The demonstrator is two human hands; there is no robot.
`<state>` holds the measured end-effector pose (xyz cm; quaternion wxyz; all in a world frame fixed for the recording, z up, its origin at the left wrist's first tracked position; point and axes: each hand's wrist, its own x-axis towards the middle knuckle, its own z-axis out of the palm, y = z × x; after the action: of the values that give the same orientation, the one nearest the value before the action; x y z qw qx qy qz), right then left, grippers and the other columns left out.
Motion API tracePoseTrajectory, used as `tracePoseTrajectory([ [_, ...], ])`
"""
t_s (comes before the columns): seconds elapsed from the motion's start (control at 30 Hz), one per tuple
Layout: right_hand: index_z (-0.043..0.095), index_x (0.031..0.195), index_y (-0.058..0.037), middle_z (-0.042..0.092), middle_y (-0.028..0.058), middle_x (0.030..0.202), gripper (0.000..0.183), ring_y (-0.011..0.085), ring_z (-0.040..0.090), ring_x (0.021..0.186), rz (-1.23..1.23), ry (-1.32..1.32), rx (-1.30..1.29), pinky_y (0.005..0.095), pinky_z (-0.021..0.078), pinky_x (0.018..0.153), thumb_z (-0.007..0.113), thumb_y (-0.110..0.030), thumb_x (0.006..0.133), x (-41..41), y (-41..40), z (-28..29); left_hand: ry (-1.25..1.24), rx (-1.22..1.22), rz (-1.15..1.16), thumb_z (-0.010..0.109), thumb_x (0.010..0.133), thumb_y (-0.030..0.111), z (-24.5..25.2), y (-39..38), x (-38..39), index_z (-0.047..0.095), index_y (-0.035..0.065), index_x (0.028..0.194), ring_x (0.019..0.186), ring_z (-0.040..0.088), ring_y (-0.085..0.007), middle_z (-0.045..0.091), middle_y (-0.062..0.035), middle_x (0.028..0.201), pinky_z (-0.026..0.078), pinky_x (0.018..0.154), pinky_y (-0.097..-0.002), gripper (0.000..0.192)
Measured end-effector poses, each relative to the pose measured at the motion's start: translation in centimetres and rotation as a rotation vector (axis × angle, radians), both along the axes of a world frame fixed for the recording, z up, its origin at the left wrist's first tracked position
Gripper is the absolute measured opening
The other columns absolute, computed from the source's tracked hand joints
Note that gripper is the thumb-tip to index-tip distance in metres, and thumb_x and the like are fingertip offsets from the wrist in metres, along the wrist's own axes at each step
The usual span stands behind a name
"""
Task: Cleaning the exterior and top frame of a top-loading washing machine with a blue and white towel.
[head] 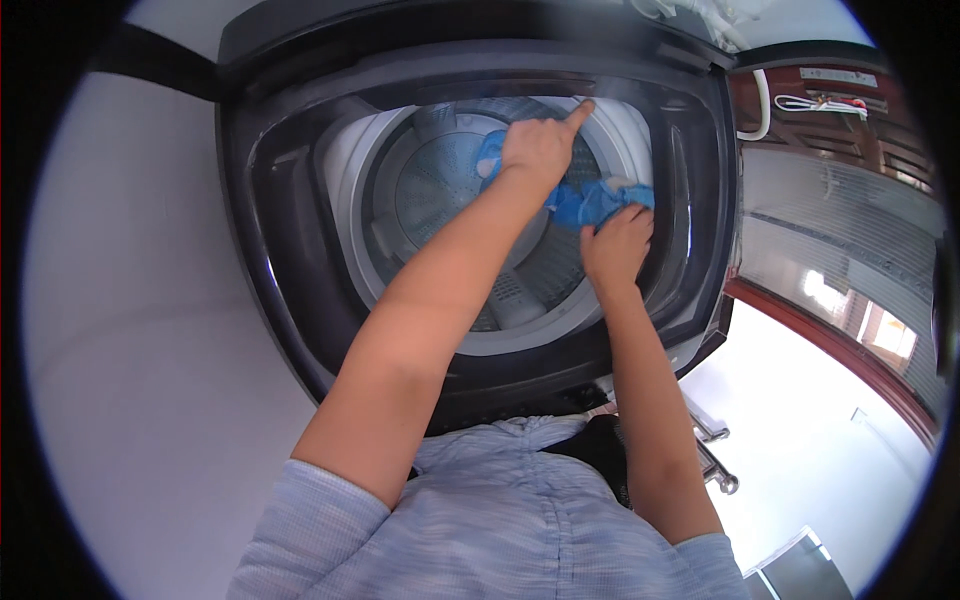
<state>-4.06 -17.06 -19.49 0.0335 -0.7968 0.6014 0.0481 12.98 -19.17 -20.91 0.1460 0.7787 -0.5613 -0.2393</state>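
Observation:
A blue cloth (591, 204) with whitish patches is stretched across the opening of a top-loading washing machine (289, 270). My left hand (536, 154) is closed around one stretch of it, and some blue fabric shows on either side of the fist. One finger of that hand points out to the tub's pale upper rim. Lower and to the right, my right hand (619, 244) grips the cloth's other end near the right edge of the opening. Beneath both hands lies the perforated drum (439, 180) with its ribbed base. My left hand and forearm hide part of the cloth and drum.
A dark raised lid (465, 26) stands at the back of the machine. A white wall (150, 247) runs close along the left. To the right are a white hose (763, 109), a coiled white cable (817, 105), a ribbed translucent panel (832, 217) and a metal rail (720, 476).

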Motion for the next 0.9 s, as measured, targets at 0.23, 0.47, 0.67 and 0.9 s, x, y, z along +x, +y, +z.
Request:
tracePoseTrajectory([
  [0.23,0.029,0.128,0.0148,0.039,0.034,0.125,0.081,0.0481,0.04,0.119,-0.032,0.192,0.003,0.05,0.0417,0.099,0.074,-0.022,0.071,0.0,2.8,0.3,-0.026,-0.02,-0.006,0.048,0.088,0.008,-0.2,0.3,-0.4,0.027,0.0302,0.149,0.08,0.07,-0.0302,0.071,-0.0153,0.09,0.055,0.072,-0.0402,0.068],
  [0.47,0.029,0.131,0.0157,0.038,0.0319,0.127,0.08,0.0458,0.037,0.123,-0.072,0.021,-0.04,0.0491,0.0351,0.105,0.07,-0.022,0.074,0.4,2.2,0.4,-0.024,0.049,-0.006,0.052,0.084,0.009,2.5,4.1,-0.8,0.033,0.0127,0.146,0.076,0.07,-0.03,0.071,-0.0145,0.083,0.055,0.069,-0.041,0.065],
  [0.67,0.035,0.133,0.0089,0.041,0.0251,0.132,0.076,0.0391,0.037,0.127,0.029,-0.07,-0.124,0.048,0.0325,0.106,0.07,-0.023,0.073,2.2,-1.7,-0.8,0.22,0.159,0.134,0.059,0.082,0.021,5.2,13.7,-1.4,0.066,0.0057,0.108,0.082,0.067,-0.0383,0.067,-0.0236,0.086,0.053,0.076,-0.0476,0.031],
  [0.9,0.043,0.128,0.0057,0.044,0.023,0.132,0.069,0.0375,0.036,0.129,0.186,-0.192,-0.237,0.0479,0.0287,0.108,0.067,-0.028,0.073,4.8,-6.7,-2.8,0.529,-0.037,0.455,0.057,0.088,0.026,12.5,22.0,-2.3,0.066,0.0058,0.114,0.073,0.065,-0.0409,0.065,-0.0247,0.077,0.051,0.069,-0.0477,0.034],
])
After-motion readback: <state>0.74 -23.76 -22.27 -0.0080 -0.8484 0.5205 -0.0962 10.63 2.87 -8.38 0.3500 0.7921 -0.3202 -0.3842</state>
